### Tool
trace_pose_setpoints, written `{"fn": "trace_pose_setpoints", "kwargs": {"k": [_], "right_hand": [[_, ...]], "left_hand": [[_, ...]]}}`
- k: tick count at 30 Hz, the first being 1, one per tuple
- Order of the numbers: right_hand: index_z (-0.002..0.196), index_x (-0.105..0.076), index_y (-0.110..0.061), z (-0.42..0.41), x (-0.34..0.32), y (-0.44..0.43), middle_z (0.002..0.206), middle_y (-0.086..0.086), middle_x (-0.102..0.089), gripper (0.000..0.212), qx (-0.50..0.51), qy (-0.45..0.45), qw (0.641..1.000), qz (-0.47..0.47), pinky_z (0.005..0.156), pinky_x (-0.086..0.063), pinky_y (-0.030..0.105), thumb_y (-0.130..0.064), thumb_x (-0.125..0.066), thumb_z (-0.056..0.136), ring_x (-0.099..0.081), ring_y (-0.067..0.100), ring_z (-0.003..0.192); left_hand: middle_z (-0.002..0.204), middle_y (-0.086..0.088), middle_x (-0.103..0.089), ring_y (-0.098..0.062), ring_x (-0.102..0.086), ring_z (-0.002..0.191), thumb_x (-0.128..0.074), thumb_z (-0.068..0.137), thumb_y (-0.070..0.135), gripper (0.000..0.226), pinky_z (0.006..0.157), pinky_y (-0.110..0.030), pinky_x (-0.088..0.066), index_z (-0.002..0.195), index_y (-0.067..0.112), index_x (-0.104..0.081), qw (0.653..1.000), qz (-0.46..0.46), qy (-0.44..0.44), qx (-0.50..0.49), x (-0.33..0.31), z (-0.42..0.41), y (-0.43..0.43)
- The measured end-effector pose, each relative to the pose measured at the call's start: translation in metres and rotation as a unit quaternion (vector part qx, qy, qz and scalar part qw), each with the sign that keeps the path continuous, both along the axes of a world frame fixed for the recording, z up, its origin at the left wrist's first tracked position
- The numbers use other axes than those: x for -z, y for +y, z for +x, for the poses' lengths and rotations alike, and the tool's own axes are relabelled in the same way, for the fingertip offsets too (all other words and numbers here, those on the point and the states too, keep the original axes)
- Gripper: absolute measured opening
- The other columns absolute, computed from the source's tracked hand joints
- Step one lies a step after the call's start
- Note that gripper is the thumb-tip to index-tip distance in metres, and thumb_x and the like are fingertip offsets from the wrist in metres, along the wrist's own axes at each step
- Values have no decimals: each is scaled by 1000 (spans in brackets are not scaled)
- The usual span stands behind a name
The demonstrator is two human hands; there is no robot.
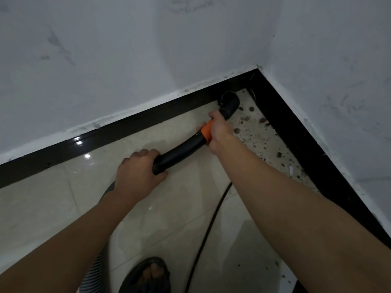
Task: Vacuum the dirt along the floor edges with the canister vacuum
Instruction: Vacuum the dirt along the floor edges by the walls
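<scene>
At floor corner, nozzle [229, 103] tucked against far skirting [127, 126]; right hand [219, 129] wraps orange collar [206, 129] just behind it, left hand [137, 172] grips wand [179, 152] at rear end; dirt [245, 118] lies right of nozzle, nearer right hand.

Both forearms [285, 197] are bare, from the left hand [137, 168] and the right hand [219, 129] back to the lower edge of view. One foot [152, 271] wears a dark grey open-toed sandal [135, 275] with a broad strap
</scene>
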State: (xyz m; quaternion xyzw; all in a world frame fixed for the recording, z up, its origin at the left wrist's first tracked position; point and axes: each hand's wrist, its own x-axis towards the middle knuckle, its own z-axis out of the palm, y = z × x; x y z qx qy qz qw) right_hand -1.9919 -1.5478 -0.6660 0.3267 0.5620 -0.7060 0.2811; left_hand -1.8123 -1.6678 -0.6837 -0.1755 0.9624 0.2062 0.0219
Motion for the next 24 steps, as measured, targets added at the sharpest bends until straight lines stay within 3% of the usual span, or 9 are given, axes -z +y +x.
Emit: {"fn": "trace_pose_setpoints", "kwargs": {"k": [4,7,10,15,19,24], "right_hand": [[93,-51,-9,0,4,-2,76,11,-52,12,-12,-10,1000,-9,44,-51,25,-16,-60,91,-55,22,61],[98,-52,-11,46,13,-16,70,9,-54,14,-43,-47,997,-48,44,-52,24,-20,-60,92,-58,22,55],[96,-54,-9,106,15,-17,71,9,-58,13,-13,-88,992,-85,54,-56,31,-18,-62,90,-62,23,56],[93,-57,-9,175,10,10,67,9,-62,9,69,-127,985,-94,71,-58,40,-14,-64,90,-65,25,58],[88,-55,-8,182,2,39,64,8,-58,8,134,-125,981,-61,63,-55,36,-12,-61,92,-62,25,55],[85,-53,-9,142,-7,70,69,10,-58,13,167,-106,980,-11,61,-57,36,-14,-63,91,-61,23,50]], "left_hand": [[91,-7,-60,-27,-57,83,-73,74,32,36,68,-35,-47,104,16,-60,1000,-4,-27,4,-1,1,1],[82,-7,-60,-29,-58,76,-77,67,26,27,62,-30,-39,89,16,-64,996,-48,-80,-5,2,30,-20],[67,-5,-58,-31,-57,59,-83,55,21,25,55,-32,-43,72,14,-66,990,-90,-100,32,10,73,-43],[63,2,-54,-25,-54,54,-50,58,45,28,53,-31,-43,66,21,-63,982,-119,-92,118,14,109,-51],[60,6,-53,-21,-54,53,-58,52,40,18,51,-28,-44,61,24,-59,980,-93,-74,160,8,94,-27],[63,4,-54,-21,-54,58,-81,50,26,27,54,-26,-35,64,24,-57,979,-58,-96,168,8,54,12]]}}
